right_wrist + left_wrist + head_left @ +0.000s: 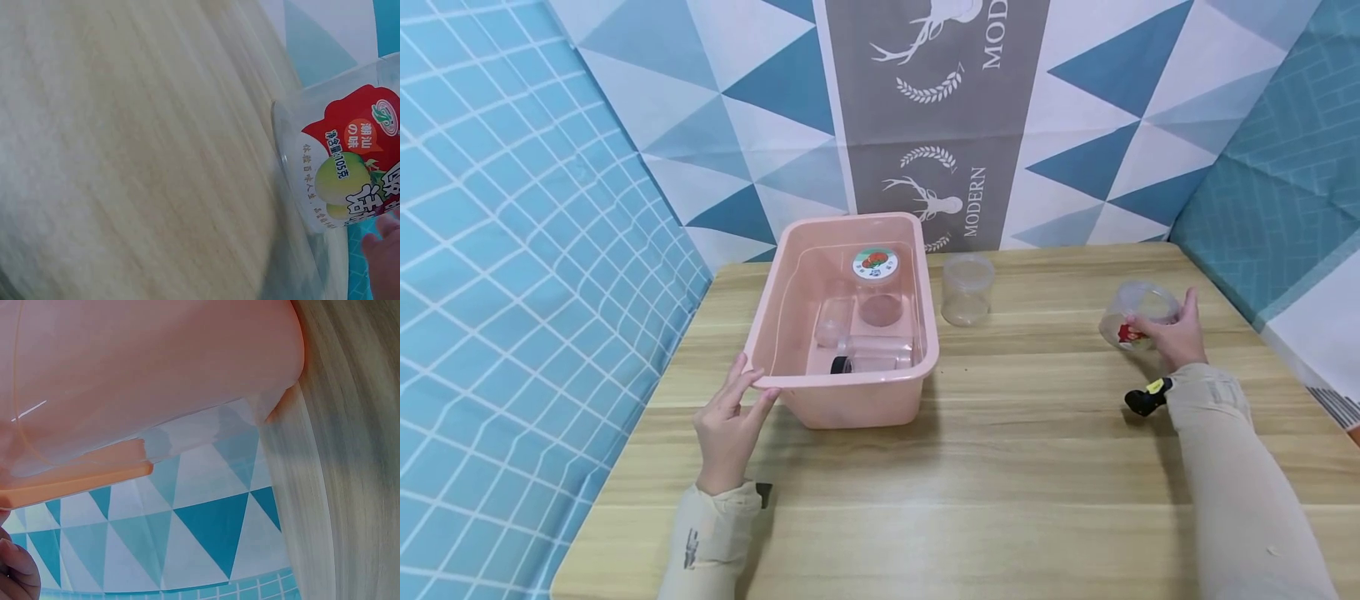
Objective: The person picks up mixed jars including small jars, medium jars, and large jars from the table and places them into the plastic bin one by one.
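**Left hand on the basin's corner, right hand round a jar at the table's right end**

The wooden table (1000,467) runs to patterned cloth walls on the left, far and right sides. Its near half lies open, with a wide bare strip between the pink basin (850,392) at left-centre and the right hand (1176,337) near the right edge. A lone clear jar (967,289) stands just right of the basin's far end, apart from both hands.

The head view looks down into the basin — several clear jars (865,333) lie or stand there, one with a printed lid. The left-wrist view shows only the basin's outer wall and rim (94,481) from below, against the triangle cloth. The right-wrist view gives what the head view blurs: the held jar (340,175) carries a red label with green fruit, and its lower edge looks to meet the wood.

The left hand (730,425) is open, fingers straight, tips touching the basin's near-left corner rim. The right hand curls round the labelled jar (1135,312), gripping it tilted.
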Motion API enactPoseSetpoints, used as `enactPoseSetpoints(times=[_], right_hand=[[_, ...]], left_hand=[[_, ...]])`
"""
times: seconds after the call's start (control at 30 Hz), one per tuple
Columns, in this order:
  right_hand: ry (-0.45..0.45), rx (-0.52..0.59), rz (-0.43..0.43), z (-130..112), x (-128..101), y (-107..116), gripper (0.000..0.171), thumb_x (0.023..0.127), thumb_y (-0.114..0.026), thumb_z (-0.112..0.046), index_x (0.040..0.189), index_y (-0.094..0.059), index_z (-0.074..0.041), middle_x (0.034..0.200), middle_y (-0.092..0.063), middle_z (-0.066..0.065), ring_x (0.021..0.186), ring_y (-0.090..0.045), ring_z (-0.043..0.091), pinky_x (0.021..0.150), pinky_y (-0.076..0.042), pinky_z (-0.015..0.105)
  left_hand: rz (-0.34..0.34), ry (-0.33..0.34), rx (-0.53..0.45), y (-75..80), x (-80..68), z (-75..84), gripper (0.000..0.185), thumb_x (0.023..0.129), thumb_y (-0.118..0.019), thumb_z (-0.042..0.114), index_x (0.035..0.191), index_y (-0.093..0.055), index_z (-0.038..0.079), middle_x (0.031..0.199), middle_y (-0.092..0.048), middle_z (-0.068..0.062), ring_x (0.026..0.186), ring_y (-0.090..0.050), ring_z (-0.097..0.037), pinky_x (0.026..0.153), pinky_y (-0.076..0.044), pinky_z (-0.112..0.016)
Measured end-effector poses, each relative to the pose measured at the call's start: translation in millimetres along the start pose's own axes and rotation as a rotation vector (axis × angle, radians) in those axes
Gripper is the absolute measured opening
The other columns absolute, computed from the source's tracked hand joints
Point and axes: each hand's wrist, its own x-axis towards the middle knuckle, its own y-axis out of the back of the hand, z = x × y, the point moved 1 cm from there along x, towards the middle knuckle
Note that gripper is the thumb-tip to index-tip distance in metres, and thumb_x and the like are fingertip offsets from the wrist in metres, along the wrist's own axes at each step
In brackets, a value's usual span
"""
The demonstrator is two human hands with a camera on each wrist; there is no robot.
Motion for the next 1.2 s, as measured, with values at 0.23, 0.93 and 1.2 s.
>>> enactPoseSetpoints(times=[0.23,0.93,1.2], right_hand=[[0.015,-0.023,0.031,1,0,-3,0.103,0.091,-0.064,-0.031,0.15,0.019,-0.012,0.157,0.007,0.023,0.144,-0.001,0.031,0.114,-0.005,0.041],[-0.1,-0.029,0.077,4,1,-18,0.11,0.088,-0.066,-0.041,0.149,0.021,-0.013,0.158,0.011,0.02,0.144,0.003,0.035,0.113,-0.006,0.05],[-0.133,-0.039,0.124,4,1,-20,0.106,0.087,-0.066,-0.041,0.151,0.013,-0.012,0.158,0.001,0.02,0.143,-0.006,0.036,0.113,-0.013,0.051]], left_hand=[[-0.014,0.012,0.0,1.1,1.2,1.2,0.058,0.083,-0.067,0.049,0.085,-0.07,-0.009,0.103,-0.064,-0.03,0.112,-0.057,-0.006,0.044,-0.022,-0.017],[-0.003,0.022,-0.004,2.3,1.7,1.8,0.059,0.083,-0.067,0.05,0.085,-0.07,-0.009,0.103,-0.064,-0.03,0.111,-0.056,0.0,0.045,-0.02,-0.016],[-0.008,0.036,-0.026,0.5,0.8,2.3,0.057,0.082,-0.068,0.049,0.085,-0.071,-0.009,0.103,-0.064,-0.03,0.112,-0.057,-0.004,0.046,-0.019,-0.014]])
